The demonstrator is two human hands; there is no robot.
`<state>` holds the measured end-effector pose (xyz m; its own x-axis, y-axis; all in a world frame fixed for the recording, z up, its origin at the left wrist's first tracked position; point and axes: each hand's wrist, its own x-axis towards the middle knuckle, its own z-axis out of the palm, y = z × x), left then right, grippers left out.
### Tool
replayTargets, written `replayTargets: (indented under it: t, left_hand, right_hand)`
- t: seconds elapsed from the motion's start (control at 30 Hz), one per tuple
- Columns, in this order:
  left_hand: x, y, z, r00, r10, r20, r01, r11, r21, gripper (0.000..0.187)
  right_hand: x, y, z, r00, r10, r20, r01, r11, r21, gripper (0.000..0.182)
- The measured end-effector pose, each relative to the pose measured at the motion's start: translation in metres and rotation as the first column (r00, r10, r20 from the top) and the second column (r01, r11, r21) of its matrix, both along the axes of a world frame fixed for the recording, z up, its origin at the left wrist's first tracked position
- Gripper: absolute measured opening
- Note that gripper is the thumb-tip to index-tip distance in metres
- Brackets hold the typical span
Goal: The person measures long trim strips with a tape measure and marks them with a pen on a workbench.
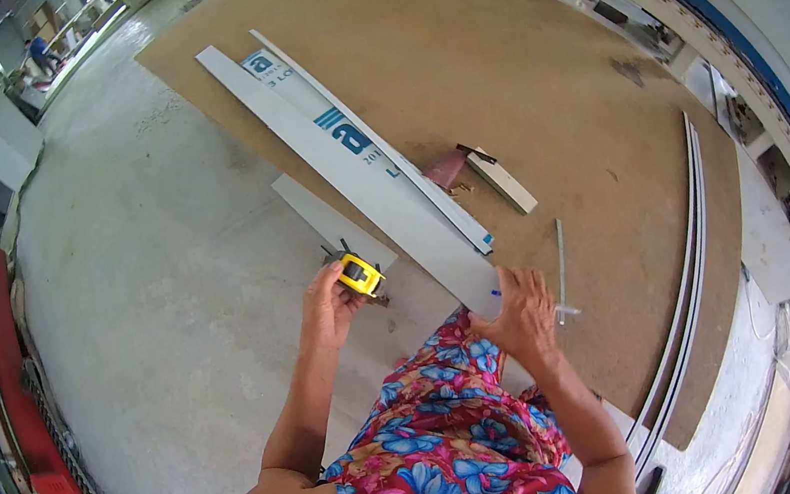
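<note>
A yellow and black tape measure is in my left hand, its fingers wrapped around the case over the concrete floor. My right hand is at the near end of a long white panel strip. A slim pen with a clear end and a blue tip passes through the right hand's fingers; part of it is hidden behind them. Beside the strip lies a narrower channel-like piece with blue printed lettering. A shorter white strip lies near my left hand.
A brown board lies on the floor under the strips. On it are a wooden block, a pink bag, a thin metal ruler-like strip and long curved-looking white strips. Machinery borders the right; red equipment stands left.
</note>
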<state>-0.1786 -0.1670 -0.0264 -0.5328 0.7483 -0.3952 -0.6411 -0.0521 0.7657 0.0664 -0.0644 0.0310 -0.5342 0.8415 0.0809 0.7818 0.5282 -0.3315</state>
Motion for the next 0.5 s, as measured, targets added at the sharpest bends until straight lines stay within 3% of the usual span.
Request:
replayTargets:
  t: [0.1,0.13,0.23,0.5]
  left_hand:
    - [-0.003,0.003,-0.005,0.998,-0.03,0.063,0.028,0.999,0.041,0.038]
    - [-0.001,0.004,-0.001,0.996,-0.043,0.079,0.039,0.998,0.045,0.037]
    - [0.01,0.01,0.006,0.992,-0.057,0.113,0.051,0.997,0.053,0.034]
    - [0.037,0.028,0.006,0.973,-0.193,0.125,0.189,0.981,0.047,0.034]
  right_hand:
    - [0.03,0.012,0.031,1.0,-0.009,0.014,0.008,0.999,0.032,0.064]
    - [0.047,0.017,0.036,1.0,0.014,-0.001,-0.013,0.988,0.151,0.062]
    - [0.1,0.031,0.068,0.994,-0.028,0.105,0.018,0.995,0.097,0.063]
    - [0.277,0.019,0.062,0.879,-0.393,0.27,0.393,0.918,0.055,0.062]
